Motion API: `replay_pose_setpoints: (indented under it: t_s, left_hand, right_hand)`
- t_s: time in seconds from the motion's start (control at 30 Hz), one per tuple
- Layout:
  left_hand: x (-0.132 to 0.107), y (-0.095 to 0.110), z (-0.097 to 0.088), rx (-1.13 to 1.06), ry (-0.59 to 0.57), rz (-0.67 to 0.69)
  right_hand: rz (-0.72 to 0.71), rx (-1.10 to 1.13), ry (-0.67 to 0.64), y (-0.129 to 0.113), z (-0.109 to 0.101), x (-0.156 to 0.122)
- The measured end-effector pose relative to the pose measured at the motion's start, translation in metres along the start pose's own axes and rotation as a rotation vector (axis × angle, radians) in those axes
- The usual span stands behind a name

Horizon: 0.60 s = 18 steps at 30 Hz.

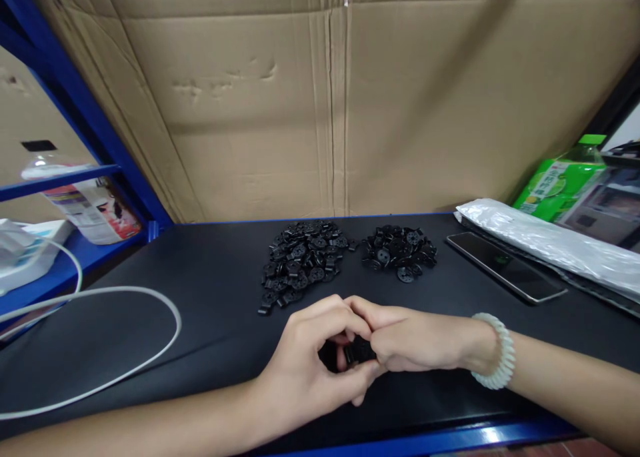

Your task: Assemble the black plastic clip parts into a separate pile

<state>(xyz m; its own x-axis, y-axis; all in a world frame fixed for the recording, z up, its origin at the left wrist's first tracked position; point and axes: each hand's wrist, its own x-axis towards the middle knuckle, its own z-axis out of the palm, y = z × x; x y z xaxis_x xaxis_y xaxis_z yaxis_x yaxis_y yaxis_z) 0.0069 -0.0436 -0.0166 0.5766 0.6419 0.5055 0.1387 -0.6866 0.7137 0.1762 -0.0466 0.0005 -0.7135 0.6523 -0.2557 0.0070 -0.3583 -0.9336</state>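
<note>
Black matting [210, 310] covered a blue-edged shelf that filled the lower half of the frame. At lower centre, the person's left hand [307, 360] and right hand [413, 342] met fingertip to fingertip. Both were pinched closed around a small black plastic piece [358, 352] held close to the matting. The fingers hid most of it, so its shape could not be told. A white beaded bracelet [495, 358] circled the right wrist.

Just behind the hands, at the middle of the frame, lay a larger heap of small black plastic parts [303, 260]. A smaller heap of round black plastic parts [400, 251] lay to its right, a little apart. Right of the smaller heap, a dark flat smartphone [505, 267] lay face up, beside a long crinkled clear plastic bag [550, 240] that ran along the right edge. A green printed packet [560, 187] stood behind the bag at the upper right.

A thin white cable [125, 370] looped across the matting at the lower left. Behind it, near the left edge, a clear plastic bottle with a red and white label [90, 207] lay tilted behind a blue metal shelf rail [60, 180]. Brown corrugated cardboard [320, 110] formed the back wall across the upper frame.
</note>
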Motion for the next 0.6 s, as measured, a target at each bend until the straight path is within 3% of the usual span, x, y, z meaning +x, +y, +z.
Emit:
replay_pose_setpoints:
  t_s: [0.23, 0.6]
  left_hand:
    - [0.001, -0.004, -0.002, 0.043, 0.004, -0.01]
    - [0.0, -0.007, 0.0, 0.015, -0.013, -0.034]
  right_hand:
    - [-0.068, 0.127, -0.062, 0.013, -0.006, 0.005]
    - [-0.069, 0.089, -0.097, 0.016, -0.01, 0.007]
